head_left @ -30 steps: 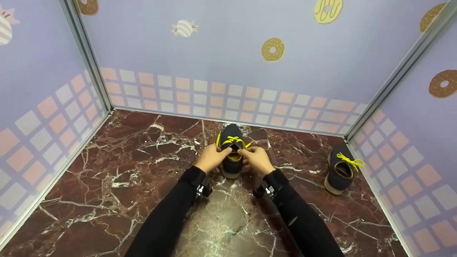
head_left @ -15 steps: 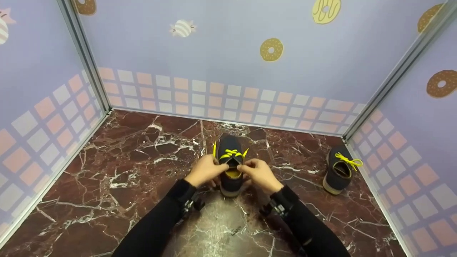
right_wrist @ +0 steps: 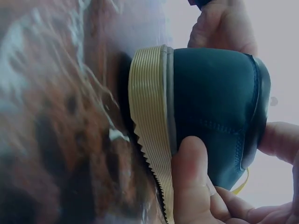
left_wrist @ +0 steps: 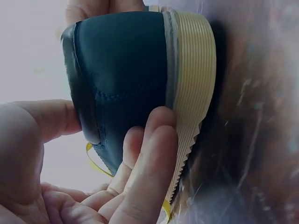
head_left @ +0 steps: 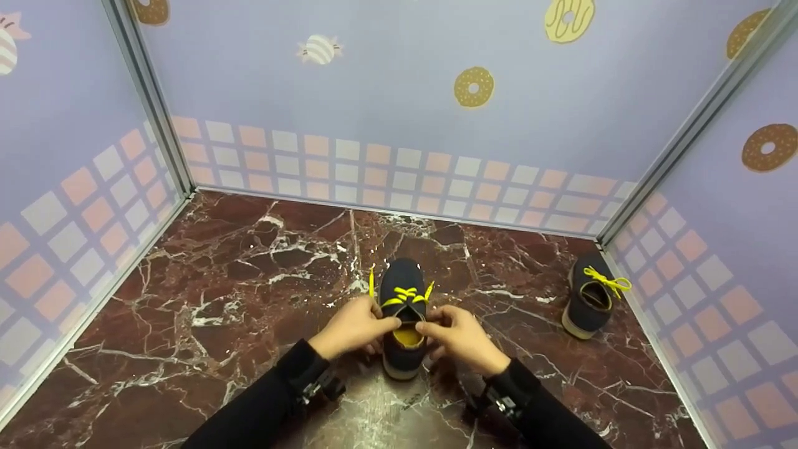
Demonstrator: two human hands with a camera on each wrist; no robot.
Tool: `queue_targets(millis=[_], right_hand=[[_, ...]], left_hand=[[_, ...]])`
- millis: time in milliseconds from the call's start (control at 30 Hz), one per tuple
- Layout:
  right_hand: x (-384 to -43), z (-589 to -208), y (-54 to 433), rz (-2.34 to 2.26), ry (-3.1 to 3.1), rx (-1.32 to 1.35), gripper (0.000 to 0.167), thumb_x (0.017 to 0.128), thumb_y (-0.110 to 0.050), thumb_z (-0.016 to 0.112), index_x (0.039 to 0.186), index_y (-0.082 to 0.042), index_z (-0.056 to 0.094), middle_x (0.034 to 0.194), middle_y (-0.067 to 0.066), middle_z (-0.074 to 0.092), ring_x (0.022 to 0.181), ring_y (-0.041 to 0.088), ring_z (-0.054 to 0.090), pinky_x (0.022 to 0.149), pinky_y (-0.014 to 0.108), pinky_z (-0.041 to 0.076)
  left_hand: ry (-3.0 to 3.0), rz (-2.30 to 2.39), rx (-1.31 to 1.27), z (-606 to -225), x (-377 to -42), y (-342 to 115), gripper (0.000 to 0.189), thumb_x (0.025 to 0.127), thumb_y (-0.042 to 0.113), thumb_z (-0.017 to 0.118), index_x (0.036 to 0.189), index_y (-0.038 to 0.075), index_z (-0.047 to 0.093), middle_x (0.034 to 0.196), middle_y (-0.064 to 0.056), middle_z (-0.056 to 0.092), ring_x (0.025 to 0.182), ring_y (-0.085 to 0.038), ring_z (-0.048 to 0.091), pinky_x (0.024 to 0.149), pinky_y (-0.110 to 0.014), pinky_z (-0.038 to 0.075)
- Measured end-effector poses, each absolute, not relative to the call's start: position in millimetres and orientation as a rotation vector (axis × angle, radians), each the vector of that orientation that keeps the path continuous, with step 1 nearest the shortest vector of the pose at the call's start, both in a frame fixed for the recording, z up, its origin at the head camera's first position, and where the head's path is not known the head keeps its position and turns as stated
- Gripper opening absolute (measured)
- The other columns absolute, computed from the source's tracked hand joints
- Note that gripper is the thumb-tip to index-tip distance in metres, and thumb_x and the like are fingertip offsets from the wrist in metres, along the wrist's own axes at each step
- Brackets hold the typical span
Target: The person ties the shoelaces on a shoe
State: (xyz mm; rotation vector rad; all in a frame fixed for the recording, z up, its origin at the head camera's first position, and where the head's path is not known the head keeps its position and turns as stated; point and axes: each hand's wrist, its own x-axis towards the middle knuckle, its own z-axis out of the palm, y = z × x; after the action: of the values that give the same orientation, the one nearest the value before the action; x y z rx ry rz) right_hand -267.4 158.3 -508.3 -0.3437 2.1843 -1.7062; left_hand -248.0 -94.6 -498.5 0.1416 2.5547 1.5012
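A dark navy shoe (head_left: 401, 273) with yellow laces (head_left: 405, 295) stands in the middle of the head view, its toe pointing away from me. My left hand (head_left: 353, 327) grips its left side, thumb at the collar and fingers along the outside. On the other side my right hand (head_left: 466, 340) holds it the same way. The wrist views show the shoe's heel (left_wrist: 126, 51) and its ribbed cream sole (right_wrist: 148, 93), with fingertips against the lower side. Inside, a yellow insole (head_left: 408, 337) shows between the thumbs. One lace end sticks out at each side.
A matching shoe (head_left: 589, 315), its yellow lace tied in a bow, stands on the right near the side wall. Patterned lilac panels (head_left: 386, 81) with metal corner posts enclose the dark red marble floor (head_left: 280, 249) at the back and sides.
The shoe has come steadily backward across the floor, away from the back wall, with both hands holding it. The shoe on the right has stayed in place.
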Motion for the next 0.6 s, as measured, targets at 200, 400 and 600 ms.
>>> queue_targets(millis=[200, 400, 600], right_hand=[[-249, -505, 165, -1.649, 2.194, -0.390, 0.044, 0.101, -0.022, 0.082, 0.128, 0.009, 0.064, 0.100, 0.014, 0.073, 0.077, 0.026, 0.074, 0.064, 0.040, 0.067], [-236, -500, 172, -1.601, 2.155, -0.430, 0.046, 0.101, -0.021, 0.084, 0.127, 0.010, 0.063, 0.097, 0.015, 0.076, 0.077, 0.024, 0.076, 0.067, 0.043, 0.069], [-229, -498, 178, -1.542, 2.138, -0.460, 0.042, 0.101, -0.021, 0.084, 0.123, 0.008, 0.063, 0.091, 0.015, 0.077, 0.074, 0.023, 0.077, 0.070, 0.048, 0.069]], left_hand=[[2.518, 1.496, 0.230, -497, -231, -95, 0.041, 0.097, 0.033, 0.084, 0.104, -0.001, 0.062, 0.075, -0.009, 0.073, 0.056, -0.019, 0.073, 0.055, -0.040, 0.065], [2.444, 1.511, 0.290, -493, -216, -95, 0.040, 0.097, 0.031, 0.085, 0.101, -0.001, 0.061, 0.073, -0.011, 0.074, 0.055, -0.021, 0.074, 0.055, -0.043, 0.066], [2.402, 1.493, 0.342, -490, -209, -95, 0.037, 0.097, 0.030, 0.084, 0.097, 0.001, 0.061, 0.071, -0.011, 0.075, 0.054, -0.023, 0.074, 0.054, -0.044, 0.066]])
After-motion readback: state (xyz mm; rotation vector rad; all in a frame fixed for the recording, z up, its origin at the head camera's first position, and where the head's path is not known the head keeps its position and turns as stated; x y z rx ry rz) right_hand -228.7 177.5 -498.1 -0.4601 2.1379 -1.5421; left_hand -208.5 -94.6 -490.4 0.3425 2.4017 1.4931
